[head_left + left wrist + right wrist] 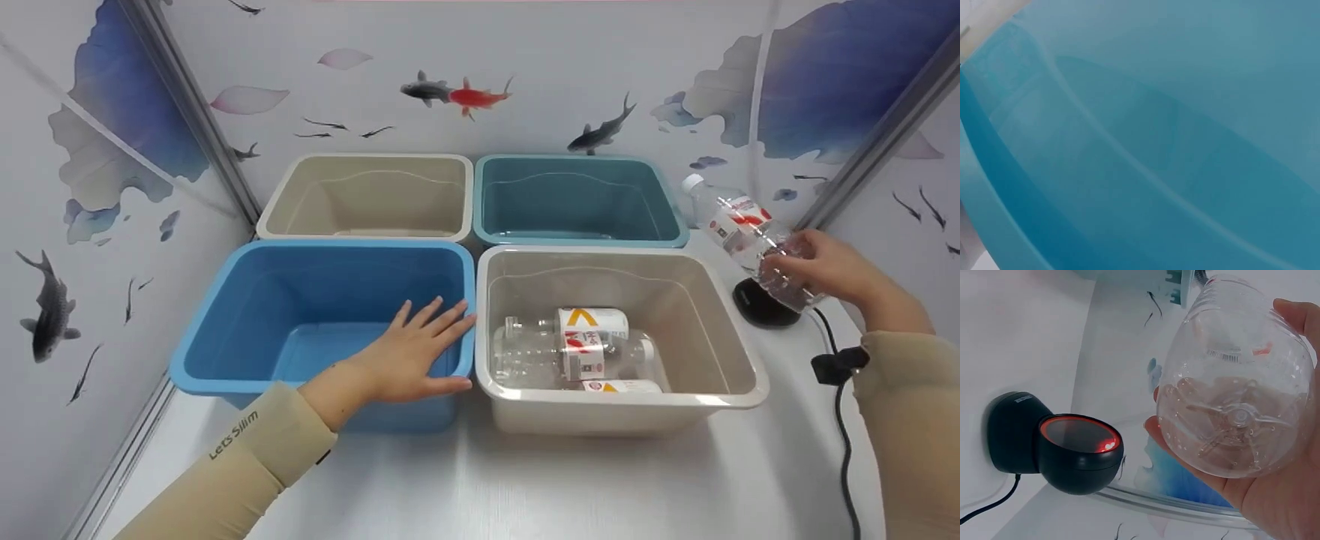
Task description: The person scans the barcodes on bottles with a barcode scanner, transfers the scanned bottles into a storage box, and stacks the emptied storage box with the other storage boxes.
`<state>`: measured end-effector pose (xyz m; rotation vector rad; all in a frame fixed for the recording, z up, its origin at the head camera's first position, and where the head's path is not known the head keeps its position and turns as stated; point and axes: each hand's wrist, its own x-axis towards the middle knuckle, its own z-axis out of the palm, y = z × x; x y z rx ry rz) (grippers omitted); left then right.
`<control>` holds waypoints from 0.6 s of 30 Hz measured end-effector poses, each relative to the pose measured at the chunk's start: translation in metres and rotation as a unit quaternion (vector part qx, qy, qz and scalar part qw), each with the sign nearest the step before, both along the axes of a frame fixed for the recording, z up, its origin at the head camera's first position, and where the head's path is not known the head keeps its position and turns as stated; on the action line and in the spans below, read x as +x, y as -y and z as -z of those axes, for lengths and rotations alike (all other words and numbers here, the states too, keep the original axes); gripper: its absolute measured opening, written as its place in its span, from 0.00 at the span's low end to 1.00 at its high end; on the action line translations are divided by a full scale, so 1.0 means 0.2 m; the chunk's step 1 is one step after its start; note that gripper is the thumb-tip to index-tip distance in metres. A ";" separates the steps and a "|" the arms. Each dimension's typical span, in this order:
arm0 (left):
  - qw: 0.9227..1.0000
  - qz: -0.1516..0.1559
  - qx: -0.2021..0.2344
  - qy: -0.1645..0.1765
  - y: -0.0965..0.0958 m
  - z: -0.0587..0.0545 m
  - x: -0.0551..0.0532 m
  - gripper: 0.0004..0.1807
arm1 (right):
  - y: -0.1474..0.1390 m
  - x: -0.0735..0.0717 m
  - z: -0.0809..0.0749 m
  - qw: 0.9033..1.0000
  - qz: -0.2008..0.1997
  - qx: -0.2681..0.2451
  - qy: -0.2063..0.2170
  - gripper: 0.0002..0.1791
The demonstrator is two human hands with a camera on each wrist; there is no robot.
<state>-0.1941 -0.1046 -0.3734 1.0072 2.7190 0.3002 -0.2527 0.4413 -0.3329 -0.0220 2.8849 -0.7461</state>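
In the head view my right hand [844,270] grips a clear plastic bottle [742,225] near its base. The bottle has a white cap and a red-and-white label, and tilts with its cap up to the left. Up close in the right wrist view, its rounded base [1235,422] faces the camera, with fingers wrapped round the side. Beside it stands a black scanner [1078,439] with a red-lit ring, apart from the bottle. My left hand [409,356] has its fingers spread at the right rim of the blue bin [322,382]. The left wrist view shows only bluish bin walls [1145,169].
A light beige bin [622,412] at front right contains several clear bottles [585,352]. Behind stand a tan bin [375,159] and a teal bin [570,161]. A black cable [844,442] runs along the table's right side. Printed panels [525,45] enclose the table.
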 end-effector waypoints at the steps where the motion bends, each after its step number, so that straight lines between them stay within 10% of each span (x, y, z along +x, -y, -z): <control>1: 1.000 -0.001 0.001 0.000 0.00 0.00 0.00 0.46 | -0.01 0.00 0.01 1.000 0.002 -0.002 0.003 0.36; 18: 1.000 -0.001 0.002 0.001 0.01 0.00 0.02 0.47 | -0.11 0.00 0.21 0.998 0.049 0.001 0.027 0.44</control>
